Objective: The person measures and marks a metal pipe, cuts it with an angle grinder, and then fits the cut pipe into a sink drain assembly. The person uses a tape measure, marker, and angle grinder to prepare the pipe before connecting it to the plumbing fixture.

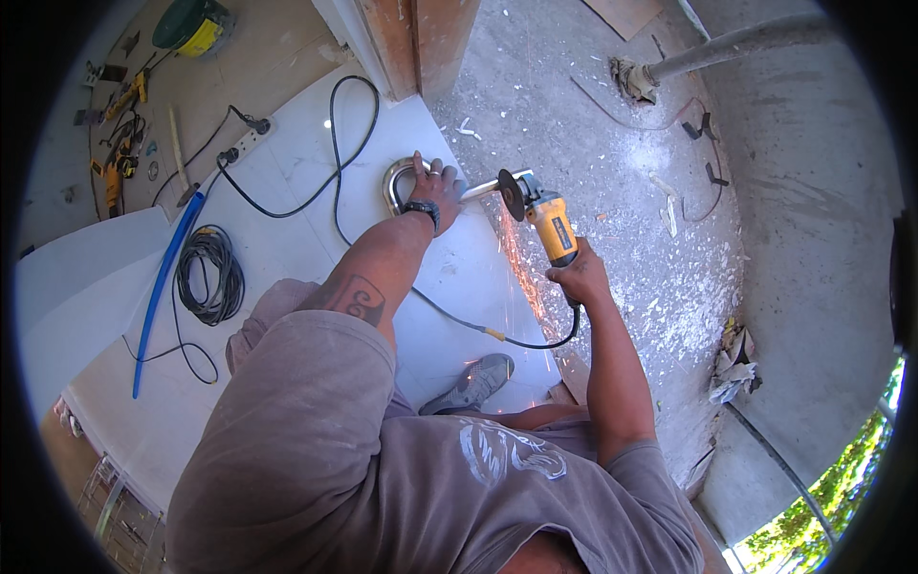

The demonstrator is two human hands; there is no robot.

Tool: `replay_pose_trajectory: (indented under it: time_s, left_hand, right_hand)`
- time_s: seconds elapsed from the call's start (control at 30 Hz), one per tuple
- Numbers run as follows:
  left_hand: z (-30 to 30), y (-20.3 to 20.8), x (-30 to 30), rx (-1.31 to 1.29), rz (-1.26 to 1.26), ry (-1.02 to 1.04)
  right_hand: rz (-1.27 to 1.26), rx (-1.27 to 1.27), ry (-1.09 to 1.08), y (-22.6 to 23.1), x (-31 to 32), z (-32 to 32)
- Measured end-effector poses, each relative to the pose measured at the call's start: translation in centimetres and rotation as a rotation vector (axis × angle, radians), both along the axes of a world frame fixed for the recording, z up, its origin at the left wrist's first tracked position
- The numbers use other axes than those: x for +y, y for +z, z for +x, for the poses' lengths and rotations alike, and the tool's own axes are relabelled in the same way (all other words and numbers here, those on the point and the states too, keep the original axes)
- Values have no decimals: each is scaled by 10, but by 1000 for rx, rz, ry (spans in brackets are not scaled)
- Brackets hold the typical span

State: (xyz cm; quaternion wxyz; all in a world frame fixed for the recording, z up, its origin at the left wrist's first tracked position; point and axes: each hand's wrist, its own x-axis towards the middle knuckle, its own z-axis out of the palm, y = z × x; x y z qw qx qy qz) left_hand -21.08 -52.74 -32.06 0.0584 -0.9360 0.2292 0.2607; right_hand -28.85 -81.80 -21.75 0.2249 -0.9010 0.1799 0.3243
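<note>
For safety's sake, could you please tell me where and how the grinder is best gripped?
Probably hold the grinder by its rear end, coming from the picture's lower right, as the right hand does: its long body keeps that end away from the disc.
</note>
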Motion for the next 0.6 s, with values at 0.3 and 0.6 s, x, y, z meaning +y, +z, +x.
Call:
replay_pose_trajectory:
  time_s: [0.3, 0.6]
  left_hand:
    - [0, 0, 0, -6, -3, -3]
    - [0, -2, 0, -8, 8, -3]
  right_hand:
    - [-3, -3, 10, -7, -2, -2]
    - [-14, 4, -1, -7, -1, -2]
